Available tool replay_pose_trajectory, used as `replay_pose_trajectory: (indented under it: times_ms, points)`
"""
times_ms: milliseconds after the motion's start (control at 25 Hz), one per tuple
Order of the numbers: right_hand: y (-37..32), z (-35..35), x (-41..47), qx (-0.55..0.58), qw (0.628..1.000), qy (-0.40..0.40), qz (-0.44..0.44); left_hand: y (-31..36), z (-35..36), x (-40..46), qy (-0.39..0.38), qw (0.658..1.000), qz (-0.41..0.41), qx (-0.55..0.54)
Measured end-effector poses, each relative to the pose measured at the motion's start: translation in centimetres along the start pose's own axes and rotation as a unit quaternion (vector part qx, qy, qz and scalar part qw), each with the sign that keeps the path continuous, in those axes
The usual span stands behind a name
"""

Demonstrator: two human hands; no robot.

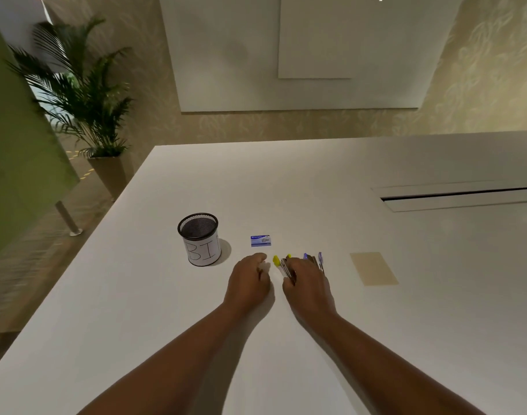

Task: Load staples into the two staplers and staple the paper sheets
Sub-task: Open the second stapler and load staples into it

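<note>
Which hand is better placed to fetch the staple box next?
Left. The left hand lies just below the blue staple box, while the right hand rests on the yellow stapler.

Your two forearms come into the head view from the bottom edge, both bare from the elbow down: no sleeve, cuff or glove shows anywhere along them. Your left hand [250, 283] and your right hand [307, 284] are bare too. Neither wrist carries a watch, band or bracelet, and I can make out no ring on the fingers that show, though they are small and blurred here. A small dark mark sits on the back of your left hand.
</note>
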State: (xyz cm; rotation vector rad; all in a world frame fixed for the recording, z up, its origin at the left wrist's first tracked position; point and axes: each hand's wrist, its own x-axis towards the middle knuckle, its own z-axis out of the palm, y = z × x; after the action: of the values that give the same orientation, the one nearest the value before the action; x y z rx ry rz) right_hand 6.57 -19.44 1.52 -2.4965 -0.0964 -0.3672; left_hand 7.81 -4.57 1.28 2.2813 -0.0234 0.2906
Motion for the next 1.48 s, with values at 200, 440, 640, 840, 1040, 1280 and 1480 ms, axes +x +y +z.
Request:
replay_pose_trajectory:
  times_ms: [200, 440, 640, 840, 1040, 1280, 1480]
  points:
    - [0.3, 0.3, -1.6, 0.190, 0.976, 0.075, 0.069, 1.6, -0.9, 0.7, -0.078, 0.976, -0.080, -0.188]
    - [0.0, 0.2, -2.0, 0.203, 0.977, 0.065, -0.002, 2.3, -0.6, -0.7, -0.047, 0.940, -0.098, -0.324]
    - [0.5, 1.1, -1.0, 0.269, 0.961, -0.020, 0.065, 1.2, 0.3, -0.8, -0.055, 0.896, -0.119, -0.425]
    - [0.9, 1.1, -0.4, 0.278, 0.954, -0.082, 0.080, 1.1, 0.4, -1.1, -0.101, 0.912, -0.107, -0.383]
    - [0.8, 1.2, -0.5, 0.355, 0.928, -0.084, 0.072, 1.7, -0.1, -1.2, -0.061, 0.978, -0.055, -0.194]
    - [1.2, -0.3, -0.6, 0.420, 0.902, 0.008, 0.099, 2.6, -0.4, -1.2, 0.001, 0.933, -0.134, -0.334]
    - [1.2, -0.4, -0.9, 0.382, 0.918, 0.015, 0.104, 3.5, -0.9, -1.2, 0.018, 0.886, -0.177, -0.428]
